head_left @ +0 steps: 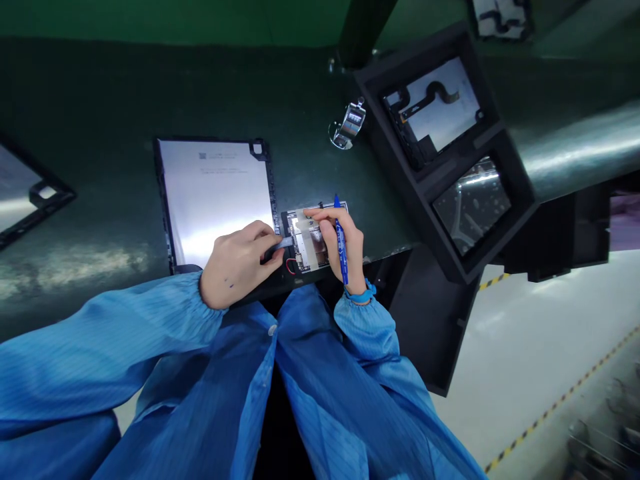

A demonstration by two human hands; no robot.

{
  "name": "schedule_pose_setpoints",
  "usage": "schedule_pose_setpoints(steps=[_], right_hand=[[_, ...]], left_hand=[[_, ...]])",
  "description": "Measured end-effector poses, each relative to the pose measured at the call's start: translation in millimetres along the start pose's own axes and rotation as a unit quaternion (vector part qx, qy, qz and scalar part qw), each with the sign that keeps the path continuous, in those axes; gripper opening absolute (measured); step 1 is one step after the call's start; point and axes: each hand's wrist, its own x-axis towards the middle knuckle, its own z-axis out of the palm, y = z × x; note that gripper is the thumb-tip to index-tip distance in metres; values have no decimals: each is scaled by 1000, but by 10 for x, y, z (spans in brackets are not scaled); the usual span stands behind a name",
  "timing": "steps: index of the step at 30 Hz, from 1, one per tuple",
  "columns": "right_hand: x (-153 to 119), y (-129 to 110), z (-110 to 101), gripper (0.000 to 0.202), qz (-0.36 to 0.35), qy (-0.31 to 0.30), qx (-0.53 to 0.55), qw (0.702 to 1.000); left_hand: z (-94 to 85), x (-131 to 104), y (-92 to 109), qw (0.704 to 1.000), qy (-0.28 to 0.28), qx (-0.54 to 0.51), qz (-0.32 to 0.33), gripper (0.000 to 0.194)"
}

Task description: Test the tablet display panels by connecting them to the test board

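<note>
My left hand: grip pinching grey flat strip. My right hand: blue plastic marker tucked in grip, fingers apparently steadying silvery circuit board.

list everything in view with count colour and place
circuit board: 1, silver and black, under right hand
flat strip: 1, grey, left fingertips
marker pen: 1, blue, in right hand
large framed panel: 1, silver-black, left of circuit board
cut-off panel: 1, silver-black, left edge
tally counter: 1, chrome, left of tray
two-compartment tray: 1, black, right
ribbon-cable panel: 1, silver-black, upper compartment
glossy sheet: 1, dark, lower compartment
far panel: 1, silver-black, top right
lower tray: 1, black, below
workbench: 1, dark green, mid-picture
floor tape: 2 stretches, yellow-black, right
floor: 1, white, right
smock: 1, blue, lower half
wristband: 1, blue, right wrist
left hand: 1, bare, beside circuit board
right hand: 1, bare, over circuit board
</note>
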Motion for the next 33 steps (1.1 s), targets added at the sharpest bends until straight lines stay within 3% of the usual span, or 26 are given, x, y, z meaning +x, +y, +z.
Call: schedule_pose_setpoints(steps=[7, 20, 33], right_hand=[[-3, 13, -9, 14, -2, -9, 2, 1000], [-6, 23, -1, 15, -7, -7, -1, 1000], [-9, 26, -5, 14, -9, -11, -7, 1000]], left_hand=[[-8, -13, 12, 1000, -27, 7, -12, 18], [30, -22, 17, 999, 49, 4, 21, 13], [40, -12, 11, 998, 50, 10, 23, 14]])
